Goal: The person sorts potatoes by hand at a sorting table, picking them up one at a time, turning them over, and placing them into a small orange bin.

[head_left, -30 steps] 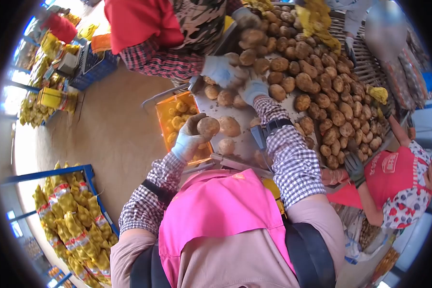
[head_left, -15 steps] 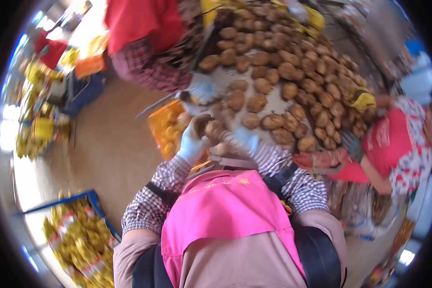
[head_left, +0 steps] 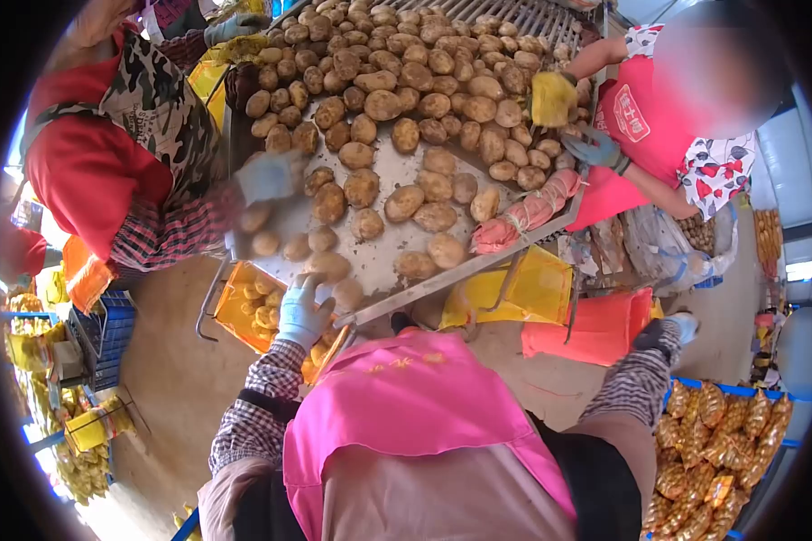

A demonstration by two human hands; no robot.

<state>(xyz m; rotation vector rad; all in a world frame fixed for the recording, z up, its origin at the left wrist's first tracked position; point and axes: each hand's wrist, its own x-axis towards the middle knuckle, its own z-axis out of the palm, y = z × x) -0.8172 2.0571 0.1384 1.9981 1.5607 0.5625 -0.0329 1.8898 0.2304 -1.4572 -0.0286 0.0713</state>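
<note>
My left hand [head_left: 302,316], in a pale blue glove, reaches over the table's near left edge with its fingers stretched out. Its fingertips are right at a potato [head_left: 327,264], and a blurred potato [head_left: 346,294] lies just beside them. Below this hand hangs an orange mesh bag [head_left: 239,302] with potatoes inside. My right hand [head_left: 683,326], gloved too, is stretched far out to the right, beside a red bag [head_left: 582,329]; its fingers are small and blurred, and I cannot tell whether it holds anything. Loose potatoes [head_left: 406,203] lie on the metal table [head_left: 383,257] in front.
A person in red [head_left: 81,171] works at the left, a blurred gloved hand over the potatoes. Another person [head_left: 636,113] stands at the right. Yellow bags [head_left: 505,284] hang under the table edge. A blue-framed crate of filled bags [head_left: 717,442] stands at the lower right.
My hands, together around a potato before, are now far apart: the left at the table edge, the right swung out to the right. The view has turned rightward.
</note>
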